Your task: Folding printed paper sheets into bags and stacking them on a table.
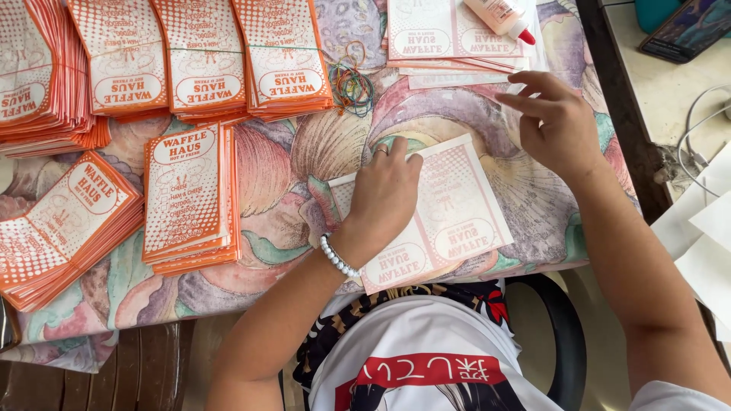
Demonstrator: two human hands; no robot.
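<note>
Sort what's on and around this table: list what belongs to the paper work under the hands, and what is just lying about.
In use:
left hand pressing the flat paper sheet
right hand at the sheet pile
glue bottle
orange bag stacks

Lying about:
rubber bands
phone
cable

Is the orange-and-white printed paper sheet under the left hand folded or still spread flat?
Folded, at least partly: the orange-and-white printed paper sheet has its left strip turned over, and the left hand presses on that crease. Whether it is glued, cannot tell.

Orange-white paper bags (190, 198) lie stacked left; one flat sheet (449, 209) lies centre.
</note>
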